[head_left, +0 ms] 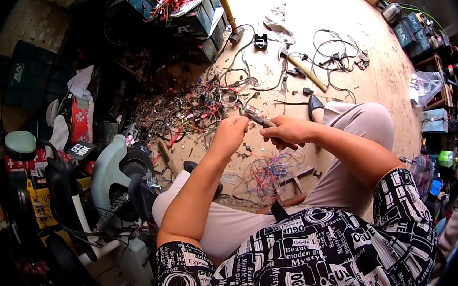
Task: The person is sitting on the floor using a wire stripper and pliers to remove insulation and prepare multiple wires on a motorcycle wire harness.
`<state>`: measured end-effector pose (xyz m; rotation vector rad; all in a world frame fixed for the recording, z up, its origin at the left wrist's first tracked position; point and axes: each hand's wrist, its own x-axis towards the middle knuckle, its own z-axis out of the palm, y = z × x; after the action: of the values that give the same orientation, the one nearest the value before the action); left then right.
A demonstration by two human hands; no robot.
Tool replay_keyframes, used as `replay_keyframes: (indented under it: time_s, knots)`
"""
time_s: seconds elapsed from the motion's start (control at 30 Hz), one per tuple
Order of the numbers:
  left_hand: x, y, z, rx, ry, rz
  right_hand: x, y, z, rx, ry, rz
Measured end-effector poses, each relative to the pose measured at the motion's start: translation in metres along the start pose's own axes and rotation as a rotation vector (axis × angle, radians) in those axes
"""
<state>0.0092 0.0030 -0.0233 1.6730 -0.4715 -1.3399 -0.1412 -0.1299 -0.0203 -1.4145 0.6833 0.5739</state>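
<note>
My right hand (291,131) is closed around the handles of a pair of pliers (260,120), whose jaws point up and left. Right at the jaws, my left hand (231,135) is closed in a pinch. What its fingers hold is too small to make out. Both hands are raised in front of my bent knees, over the floor. Behind them spreads a heap of cut wires and small scrap parts (194,105). A tangle of thin red and blue wires (274,167) lies below my hands, between my legs.
A hammer with a yellowish handle (309,73) lies beyond my right hand, near looped black cables (335,54). Large batteries (190,25) are stacked at the back. Scooter parts with a grey-green fender (107,171) crowd the left. Cluttered shelves (434,119) stand along the right.
</note>
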Motion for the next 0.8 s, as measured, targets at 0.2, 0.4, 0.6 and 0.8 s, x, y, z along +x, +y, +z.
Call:
replay_keyframes:
  time_s: [0.2, 0.4, 0.6, 0.8]
  knots:
    - [-0.006, 0.012, 0.003, -0.071, 0.011, -0.062, -0.005, -0.005, 0.000, -0.021, 0.008, -0.004]
    - [0.003, -0.002, 0.002, 0.117, 0.091, 0.161, -0.010, -0.014, 0.004, -0.038, 0.074, 0.035]
    - [0.002, -0.008, -0.002, 0.380, 0.131, 0.273, -0.010, -0.011, 0.003, -0.263, 0.171, -0.056]
    - [-0.007, 0.008, 0.004, 0.594, 0.229, 0.250, -0.004, -0.003, 0.002, -0.182, 0.160, -0.026]
